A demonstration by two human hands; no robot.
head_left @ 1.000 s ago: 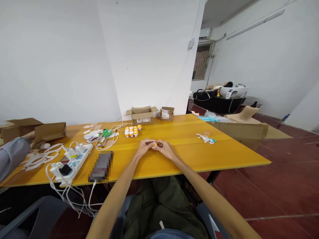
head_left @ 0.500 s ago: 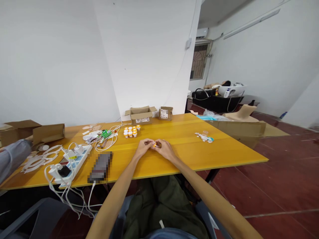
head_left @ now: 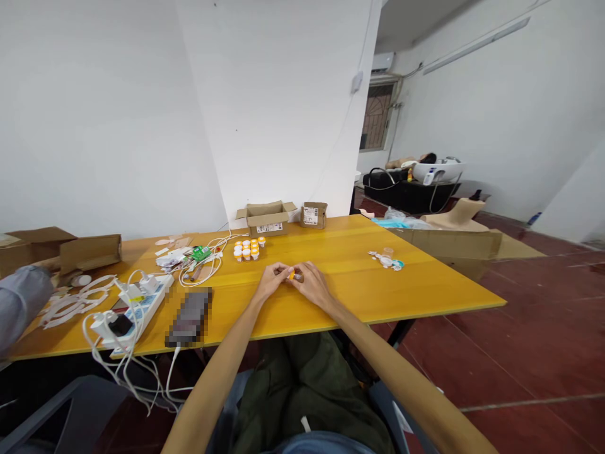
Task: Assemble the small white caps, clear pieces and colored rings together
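Both hands meet over the middle of the table. Between them is a small jar [head_left: 292, 275] with an orange lid edge and a clear body, lying tilted and partly covered by fingers. My left hand [head_left: 271, 281] pinches its lid end. Around the clear body, the fingers of my right hand [head_left: 312, 285] are closed. Beyond my left hand stands a cluster of several similar jars [head_left: 246, 255] with orange-and-white lids. To the right of my hands lie small white and teal flat pieces [head_left: 392, 262] beside a clear cup [head_left: 387, 251].
An open cardboard box [head_left: 265, 224] and a smaller box [head_left: 314, 215] stand by the wall. At left are a power strip [head_left: 154, 306] with cables, a phone [head_left: 190, 318], white plastic frames [head_left: 78, 304] and another person's sleeve [head_left: 23, 306]. The table [head_left: 425, 296] ends at right.
The jar has turned a little between my fingers, so more of its lid and clear body shows. My hands stay in nearly the same place. The other person's sleeve has shifted slightly.
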